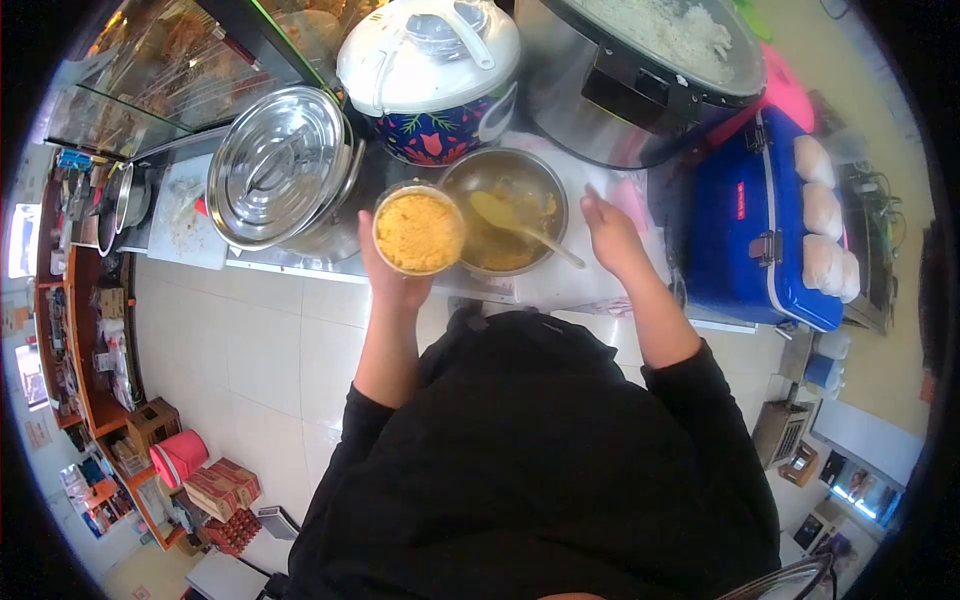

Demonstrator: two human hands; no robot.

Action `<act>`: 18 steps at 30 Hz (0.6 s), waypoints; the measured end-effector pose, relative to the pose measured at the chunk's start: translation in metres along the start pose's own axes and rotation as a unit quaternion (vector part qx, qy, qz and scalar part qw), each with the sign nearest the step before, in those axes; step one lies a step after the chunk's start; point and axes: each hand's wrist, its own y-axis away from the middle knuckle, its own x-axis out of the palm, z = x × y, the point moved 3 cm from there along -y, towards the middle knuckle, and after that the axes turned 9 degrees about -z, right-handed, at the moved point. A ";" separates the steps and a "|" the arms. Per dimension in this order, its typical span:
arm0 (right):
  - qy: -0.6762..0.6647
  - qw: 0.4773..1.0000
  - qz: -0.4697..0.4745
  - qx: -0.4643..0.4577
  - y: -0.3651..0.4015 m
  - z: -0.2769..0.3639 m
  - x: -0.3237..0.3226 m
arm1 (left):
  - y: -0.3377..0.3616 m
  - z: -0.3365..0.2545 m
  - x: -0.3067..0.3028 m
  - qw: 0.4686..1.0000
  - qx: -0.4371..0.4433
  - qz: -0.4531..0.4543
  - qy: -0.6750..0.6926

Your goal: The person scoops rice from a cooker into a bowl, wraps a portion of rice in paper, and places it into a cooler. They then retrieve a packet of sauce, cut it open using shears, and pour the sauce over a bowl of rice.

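Observation:
My left hand (392, 283) is wrapped round a round tub (418, 234) filled to near the brim with yellow-orange crumbly food. To its right, a metal bowl (490, 262) stands on the counter with some yellow food left on its inside. A pale yellow-green spoon (520, 226) lies in that bowl, its handle over the rim towards me. Just right of the bowl is my right hand (612, 235), apart from the spoon, with nothing in it and its fingers partly spread.
Behind stand a patterned pot (430, 135) with a white lid and a large cooker (640, 100) of white rice. A lidded steel pot (280, 170) is at the left. On the right sits a blue cooler (735, 220) with wrapped packets (822, 215) on top.

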 end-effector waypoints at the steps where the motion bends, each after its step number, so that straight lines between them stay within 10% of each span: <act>1: -0.058 0.996 -0.065 -0.005 -0.002 -0.004 0.002 | 0.002 -0.004 -0.002 1.000 0.007 -0.004 0.006; 4: -0.237 0.934 0.124 0.236 0.009 -0.011 0.029 | 0.008 -0.016 -0.003 1.000 0.029 0.008 -0.008; 7: -0.307 0.918 0.168 0.188 0.044 0.022 0.038 | 0.008 -0.020 0.001 0.999 0.039 -0.029 -0.014; 12: -0.056 0.997 -0.045 -0.029 0.040 0.000 0.001 | 0.008 -0.005 0.016 0.999 0.001 -0.030 -0.032; 16: 0.293 0.914 -0.249 -0.129 0.047 -0.021 -0.061 | 0.007 0.021 0.031 0.997 -0.059 -0.024 -0.036; 18: 0.343 0.913 -0.193 -0.110 0.048 -0.056 -0.056 | 0.005 0.035 0.041 0.995 -0.093 -0.016 -0.009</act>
